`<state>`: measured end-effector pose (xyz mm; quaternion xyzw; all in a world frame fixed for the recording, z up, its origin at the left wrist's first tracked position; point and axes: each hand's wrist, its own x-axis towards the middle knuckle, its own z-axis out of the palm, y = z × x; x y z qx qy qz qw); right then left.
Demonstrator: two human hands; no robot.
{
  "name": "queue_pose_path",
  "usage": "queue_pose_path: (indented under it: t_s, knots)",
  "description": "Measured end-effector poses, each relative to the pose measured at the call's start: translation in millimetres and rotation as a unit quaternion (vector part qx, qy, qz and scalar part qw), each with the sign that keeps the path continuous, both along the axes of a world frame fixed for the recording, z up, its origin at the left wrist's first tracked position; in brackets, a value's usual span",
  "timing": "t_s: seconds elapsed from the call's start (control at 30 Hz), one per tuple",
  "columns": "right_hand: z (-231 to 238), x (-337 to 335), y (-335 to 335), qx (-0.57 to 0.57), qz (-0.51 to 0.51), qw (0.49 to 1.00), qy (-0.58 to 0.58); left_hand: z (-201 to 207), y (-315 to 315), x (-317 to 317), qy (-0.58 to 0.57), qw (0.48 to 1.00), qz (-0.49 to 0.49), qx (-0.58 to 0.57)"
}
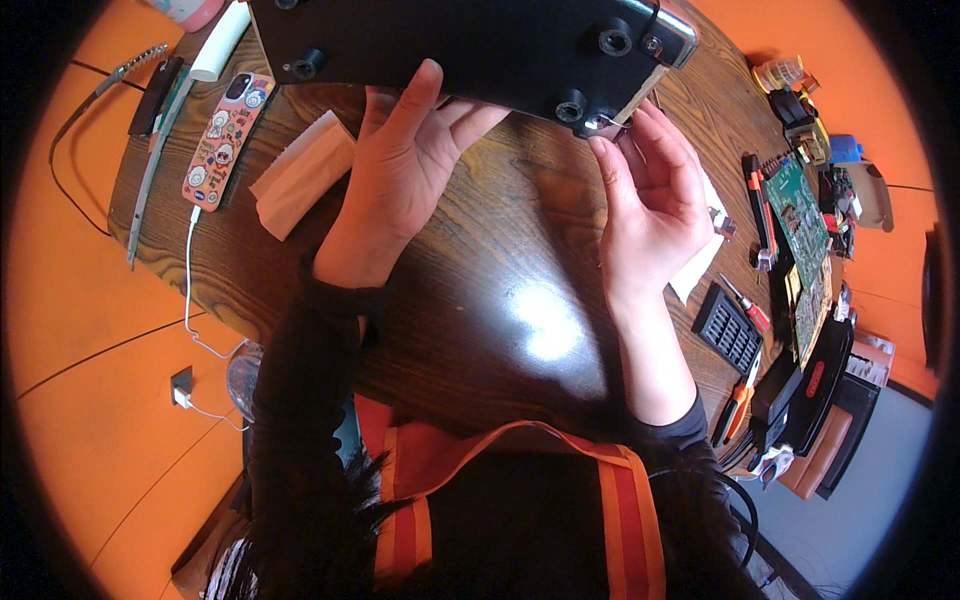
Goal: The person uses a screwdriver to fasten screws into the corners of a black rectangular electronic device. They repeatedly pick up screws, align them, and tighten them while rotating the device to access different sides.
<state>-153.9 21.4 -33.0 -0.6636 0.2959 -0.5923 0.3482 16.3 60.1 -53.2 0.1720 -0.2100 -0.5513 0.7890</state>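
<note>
A rigid black panel [470, 45], likely light, is held above the wooden table [470, 270]; the left hand [400, 170] is clamped on its edge, right hand [650, 190] fingertips pinched together at its corner

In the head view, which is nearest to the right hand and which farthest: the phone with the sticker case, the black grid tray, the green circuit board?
From the right hand:
1. Black grid tray, just below and to its right on the table.
2. Green circuit board, further right near the table edge.
3. Phone with the sticker case, far across on the left side.
</note>
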Motion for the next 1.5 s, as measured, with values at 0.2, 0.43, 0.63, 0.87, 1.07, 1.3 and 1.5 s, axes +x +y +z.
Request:
queue_pose_path:
  t_s: [0.2,0.43,0.63,0.87,1.07,1.3,1.5]
  knots:
    - [-3.0,-2.6,-0.1,0.071,0.021,0.997,-0.033,-1.6,0.2,0.1,0.011,0.999,-0.030,0.026]
    - [-7.1,3.7,11.4,0.143,-0.003,0.990,-0.011,14.3,7.5,-11.0,-0.064,0.990,0.000,0.122]
    - [-12.2,16.3,24.6,0.288,0.049,0.939,-0.181,17.1,7.8,-17.5,-0.057,0.985,-0.043,0.159]
    - [-22.9,15.9,27.1,0.326,0.053,0.918,-0.220,2.6,7.4,-7.5,0.022,0.991,-0.085,0.102]
    - [-27.7,13.0,27.9,0.304,0.006,0.937,-0.175,4.9,5.3,-10.0,-0.015,0.986,-0.043,0.162]
    - [-24.9,8.1,29.5,0.240,0.032,0.967,-0.077,-0.7,11.7,-4.8,0.088,0.986,-0.133,0.045]
    - [-28.2,15.8,27.7,0.273,0.025,0.942,-0.193,-5.9,16.1,-6.3,0.117,0.982,-0.138,0.050]
